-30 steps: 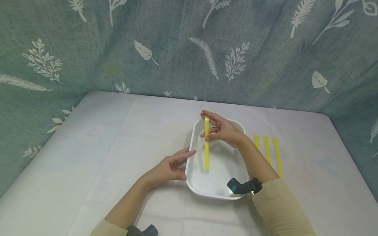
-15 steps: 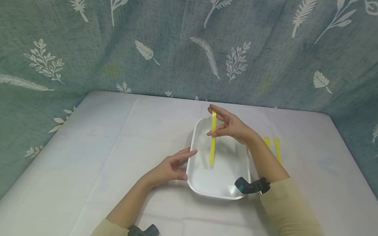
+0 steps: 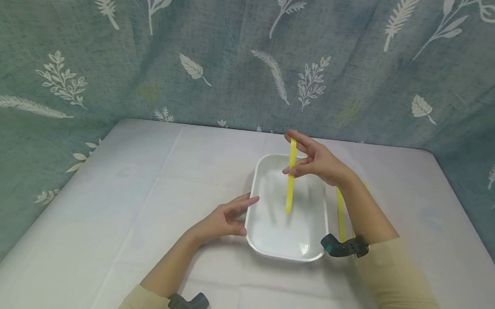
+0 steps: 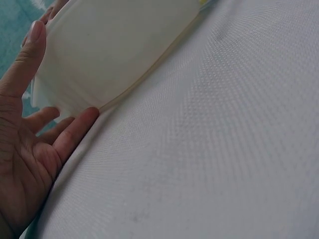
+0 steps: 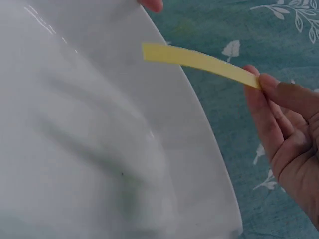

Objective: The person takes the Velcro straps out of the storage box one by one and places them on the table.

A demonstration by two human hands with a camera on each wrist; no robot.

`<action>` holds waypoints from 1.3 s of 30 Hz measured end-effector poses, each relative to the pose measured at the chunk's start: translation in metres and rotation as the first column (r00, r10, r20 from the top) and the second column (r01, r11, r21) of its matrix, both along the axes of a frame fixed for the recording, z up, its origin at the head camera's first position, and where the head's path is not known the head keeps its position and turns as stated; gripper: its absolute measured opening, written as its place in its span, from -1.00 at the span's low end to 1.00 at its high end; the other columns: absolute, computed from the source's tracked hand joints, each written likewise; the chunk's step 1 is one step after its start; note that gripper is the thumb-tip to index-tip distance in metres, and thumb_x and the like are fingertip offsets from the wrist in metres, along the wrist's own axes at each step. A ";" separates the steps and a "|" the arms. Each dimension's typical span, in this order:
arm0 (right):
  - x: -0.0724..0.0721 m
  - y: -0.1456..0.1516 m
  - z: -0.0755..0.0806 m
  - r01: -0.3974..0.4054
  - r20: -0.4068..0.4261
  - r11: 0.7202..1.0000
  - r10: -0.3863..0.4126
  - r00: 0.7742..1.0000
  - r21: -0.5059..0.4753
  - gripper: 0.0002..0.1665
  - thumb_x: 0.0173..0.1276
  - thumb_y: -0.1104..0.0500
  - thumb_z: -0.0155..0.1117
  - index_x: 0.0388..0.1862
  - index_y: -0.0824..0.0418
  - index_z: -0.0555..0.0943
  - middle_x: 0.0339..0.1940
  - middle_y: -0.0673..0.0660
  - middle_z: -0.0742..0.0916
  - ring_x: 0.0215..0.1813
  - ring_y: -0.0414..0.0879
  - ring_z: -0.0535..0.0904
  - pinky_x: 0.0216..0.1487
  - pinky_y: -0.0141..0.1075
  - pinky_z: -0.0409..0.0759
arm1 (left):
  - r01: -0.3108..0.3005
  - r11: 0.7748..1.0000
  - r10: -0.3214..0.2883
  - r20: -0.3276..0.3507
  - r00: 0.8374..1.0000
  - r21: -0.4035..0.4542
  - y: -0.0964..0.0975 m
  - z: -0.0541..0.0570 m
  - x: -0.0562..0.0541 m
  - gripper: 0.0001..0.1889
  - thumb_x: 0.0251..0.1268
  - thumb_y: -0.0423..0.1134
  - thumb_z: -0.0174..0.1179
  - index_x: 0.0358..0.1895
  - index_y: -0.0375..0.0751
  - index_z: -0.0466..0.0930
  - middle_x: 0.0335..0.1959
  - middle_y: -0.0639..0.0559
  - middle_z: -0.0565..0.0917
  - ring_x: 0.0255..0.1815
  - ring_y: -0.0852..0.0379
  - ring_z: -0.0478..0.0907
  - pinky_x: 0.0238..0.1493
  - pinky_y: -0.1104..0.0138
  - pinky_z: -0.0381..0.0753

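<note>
A white tray (image 3: 269,237) with rounded corners stands on the white cloth. My left hand (image 3: 221,223) rests against its left side, one finger reaching over the rim and the fingers mostly straight. In the left wrist view, fingertips touch the outer wall of the tray (image 4: 114,45). Above the tray's far part, my right hand (image 3: 322,164) pinches a thin, flat yellow strip (image 3: 290,193) between thumb and fingers. The strip hangs down over the tray in the head view. The right wrist view shows its free end (image 5: 164,53) curving out from the pinch, above the tray's rim.
Just right of the tray, another yellow strip (image 3: 340,216) lies on the cloth, partly behind the right forearm. A dark wrist device sits on each wrist. Behind the table's far edge hangs a green-blue leaf-patterned curtain (image 3: 226,91).
My right hand has moved right and toward the far side, carrying the pinched yellow strip higher in the view. Its forearm now covers most of the strips lying on the cloth. My left hand has stayed put.
</note>
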State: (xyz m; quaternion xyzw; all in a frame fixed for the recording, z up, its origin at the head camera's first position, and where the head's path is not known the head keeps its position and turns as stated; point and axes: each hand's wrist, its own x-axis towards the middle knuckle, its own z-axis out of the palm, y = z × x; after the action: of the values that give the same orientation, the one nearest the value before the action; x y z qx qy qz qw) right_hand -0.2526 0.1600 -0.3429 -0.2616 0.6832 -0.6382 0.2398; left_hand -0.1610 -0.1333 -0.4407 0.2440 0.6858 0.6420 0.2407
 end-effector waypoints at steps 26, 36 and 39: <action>0.026 0.058 0.027 0.092 -0.104 0.989 -0.080 0.991 0.117 0.06 0.27 0.41 0.23 0.55 -0.11 -0.11 0.57 -0.01 -0.01 -0.07 0.02 0.69 -0.10 -0.25 0.68 | -0.008 1.000 0.008 -0.014 1.000 0.000 -0.006 0.001 0.000 -0.17 0.00 -0.25 0.43 0.40 -0.10 0.26 0.54 -0.05 -0.05 0.35 -0.25 0.28 0.06 0.22 0.60; 0.040 0.091 0.027 0.163 -0.143 0.973 -0.140 0.980 0.164 0.06 0.28 0.43 0.20 0.55 -0.09 -0.14 0.58 0.11 -0.07 -0.10 -0.08 0.70 -0.11 -0.32 0.68 | -0.004 1.000 0.004 -0.015 1.000 -0.017 -0.003 0.000 0.002 -0.20 0.04 -0.33 0.40 0.41 -0.05 0.26 0.54 -0.05 -0.04 0.24 -0.24 0.43 0.04 0.23 0.61; 0.044 0.098 0.029 0.204 -0.155 0.959 -0.175 0.972 0.196 0.07 0.27 0.41 0.23 0.55 -0.11 -0.12 0.58 0.09 -0.04 -0.12 -0.08 0.71 -0.12 -0.34 0.68 | -0.002 1.000 0.002 -0.017 1.000 -0.010 -0.002 0.000 0.002 -0.20 0.04 -0.34 0.40 0.41 -0.05 0.26 0.54 -0.04 -0.04 0.26 -0.25 0.41 0.04 0.22 0.61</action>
State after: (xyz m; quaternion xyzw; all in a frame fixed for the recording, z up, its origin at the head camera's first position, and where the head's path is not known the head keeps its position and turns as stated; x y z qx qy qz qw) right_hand -0.2087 0.2585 -0.3143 -0.2106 0.7836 -0.5630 0.1568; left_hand -0.1585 -0.1351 -0.4404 0.2474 0.6914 0.6366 0.2354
